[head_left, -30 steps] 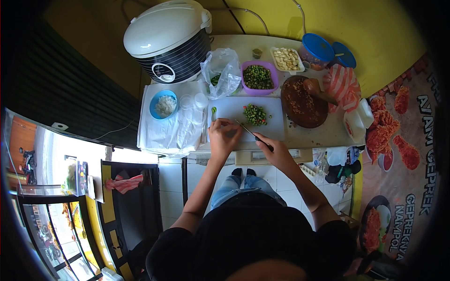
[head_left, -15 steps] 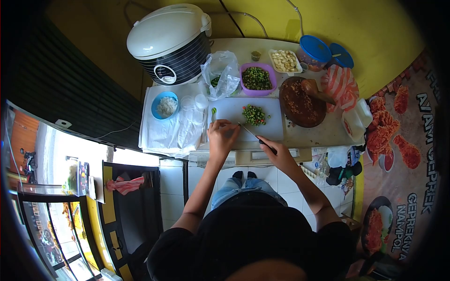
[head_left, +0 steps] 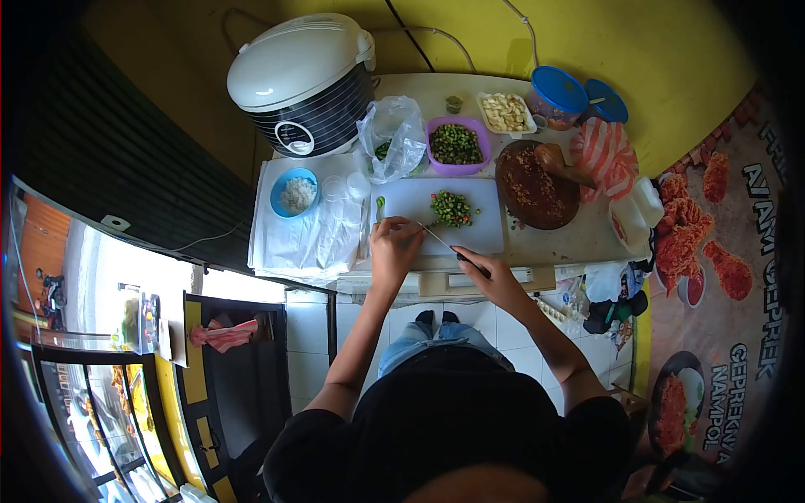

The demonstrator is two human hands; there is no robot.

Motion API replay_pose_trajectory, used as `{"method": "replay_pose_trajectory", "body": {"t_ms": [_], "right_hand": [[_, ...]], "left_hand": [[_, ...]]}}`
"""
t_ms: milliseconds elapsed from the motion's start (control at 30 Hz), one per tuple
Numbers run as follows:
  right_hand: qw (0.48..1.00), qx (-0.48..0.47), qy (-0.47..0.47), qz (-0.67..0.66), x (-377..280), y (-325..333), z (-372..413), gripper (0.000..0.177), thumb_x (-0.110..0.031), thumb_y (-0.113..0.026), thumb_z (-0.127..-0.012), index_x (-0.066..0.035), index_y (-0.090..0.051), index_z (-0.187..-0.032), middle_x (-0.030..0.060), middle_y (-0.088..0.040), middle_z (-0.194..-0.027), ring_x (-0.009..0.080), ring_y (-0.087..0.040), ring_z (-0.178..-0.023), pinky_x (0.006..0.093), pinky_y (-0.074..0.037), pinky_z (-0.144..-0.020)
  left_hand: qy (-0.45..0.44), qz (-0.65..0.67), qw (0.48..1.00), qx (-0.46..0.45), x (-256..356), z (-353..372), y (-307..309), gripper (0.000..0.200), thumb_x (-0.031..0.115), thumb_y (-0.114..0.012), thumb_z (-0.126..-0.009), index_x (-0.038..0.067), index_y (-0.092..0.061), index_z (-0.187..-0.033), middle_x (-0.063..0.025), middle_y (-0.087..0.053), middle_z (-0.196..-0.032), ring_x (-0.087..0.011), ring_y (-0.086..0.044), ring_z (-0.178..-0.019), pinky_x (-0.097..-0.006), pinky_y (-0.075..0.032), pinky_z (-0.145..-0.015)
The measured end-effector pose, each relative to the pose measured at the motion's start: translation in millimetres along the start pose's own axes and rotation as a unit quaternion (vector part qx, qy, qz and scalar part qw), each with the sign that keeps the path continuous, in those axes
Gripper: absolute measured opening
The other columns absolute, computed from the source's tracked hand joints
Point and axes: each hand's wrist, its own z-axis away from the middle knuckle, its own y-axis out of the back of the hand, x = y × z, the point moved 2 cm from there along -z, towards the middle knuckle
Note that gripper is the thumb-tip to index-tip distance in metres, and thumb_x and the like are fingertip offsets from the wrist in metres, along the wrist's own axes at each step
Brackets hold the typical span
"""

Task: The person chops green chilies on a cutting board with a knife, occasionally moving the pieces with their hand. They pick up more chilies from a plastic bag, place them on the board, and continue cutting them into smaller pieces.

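Note:
My right hand is closed around the black handle of a knife, its thin blade slanting up and left over the cutting board. My left hand rests at the board's near left part, fingers bent and pinched together beside the knife tip. What those fingers hold is hidden. A heap of chopped green chilies, with a few red bits, lies on the board beyond the blade. One green chili piece lies at the board's left edge, just past my left fingers.
Behind the board stand a purple tub of chopped chilies, a plastic bag and a tray of peeled garlic. A stone mortar with a pestle is at right. Left are a blue bowl of rice and a rice cooker.
The knife tip has shifted slightly left, closer to my left fingers. My left hand stays in almost the same place. The whole view has tilted a little.

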Motion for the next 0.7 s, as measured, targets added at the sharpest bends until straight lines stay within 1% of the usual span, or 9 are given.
{"method": "replay_pose_trajectory", "body": {"t_ms": [33,167,333,433,533,633,700], "right_hand": [[1.000,-0.005,-0.010,0.001,-1,0,0,0.039,-0.022,-0.055,-0.101,-0.009,-0.055,-0.138,-0.0019,-0.058,-0.089,0.0055,-0.038,-0.067,0.0217,-0.039,-0.061],[1.000,0.004,0.003,0.005,2,0,0,0.039,-0.022,-0.055,-0.101,-0.008,-0.055,-0.138,-0.0021,-0.056,-0.087,0.0056,-0.037,-0.066,0.0217,-0.038,-0.060],[0.999,-0.007,-0.027,0.019,-9,4,1,0.039,-0.022,-0.056,-0.101,-0.008,-0.056,-0.137,-0.0017,-0.057,-0.087,0.0055,-0.037,-0.067,0.0219,-0.038,-0.060],[0.998,-0.006,-0.045,0.045,-6,2,0,0.037,-0.024,-0.057,-0.100,-0.011,-0.058,-0.135,0.0162,-0.068,-0.092,0.0119,-0.048,-0.072,0.0278,-0.047,-0.074],[0.999,0.010,-0.036,0.019,-3,0,1,0.037,-0.023,-0.057,-0.100,-0.013,-0.058,-0.135,0.0165,-0.067,-0.089,0.0121,-0.047,-0.070,0.0279,-0.047,-0.072],[0.997,-0.005,-0.071,0.038,-8,1,-1,0.037,-0.023,-0.057,-0.100,-0.011,-0.058,-0.135,0.0162,-0.067,-0.088,0.0125,-0.047,-0.070,0.0278,-0.047,-0.072],[0.998,0.035,0.029,0.034,1,-5,-6,0.037,-0.023,-0.057,-0.100,-0.010,-0.057,-0.135,0.0180,-0.068,-0.091,0.0127,-0.051,-0.072,0.0283,-0.048,-0.074]], "left_hand": [[0.000,0.003,1.000,0.004,0,0,0,0.015,0.015,-0.079,-0.074,0.013,-0.078,-0.090,-0.0047,-0.066,-0.098,-0.0238,-0.058,-0.087,-0.0384,-0.045,-0.081],[0.000,0.006,1.000,0.016,2,0,2,0.014,0.014,-0.080,-0.074,0.011,-0.078,-0.087,-0.0061,-0.066,-0.097,-0.0248,-0.059,-0.086,-0.0381,-0.047,-0.080],[0.007,0.006,1.000,0.019,2,0,2,0.014,0.013,-0.080,-0.073,0.011,-0.079,-0.087,-0.0055,-0.066,-0.097,-0.0245,-0.059,-0.086,-0.0376,-0.048,-0.081],[0.015,0.007,1.000,0.021,4,0,2,0.015,0.013,-0.080,-0.072,0.012,-0.079,-0.087,-0.0049,-0.066,-0.096,-0.0239,-0.058,-0.085,-0.0375,-0.047,-0.081],[0.023,0.006,0.999,0.024,5,1,1,0.015,0.013,-0.081,-0.071,0.013,-0.079,-0.086,-0.0042,-0.067,-0.095,-0.0229,-0.059,-0.085,-0.0369,-0.048,-0.080],[0.027,0.000,0.999,0.026,4,0,1,0.015,0.015,-0.083,-0.070,0.014,-0.080,-0.085,-0.0034,-0.067,-0.095,-0.0218,-0.061,-0.086,-0.0359,-0.049,-0.079],[0.029,0.000,0.999,0.026,4,0,1,0.014,0.014,-0.082,-0.070,0.014,-0.080,-0.084,-0.0034,-0.067,-0.094,-0.0217,-0.061,-0.086,-0.0358,-0.049,-0.079]]}}
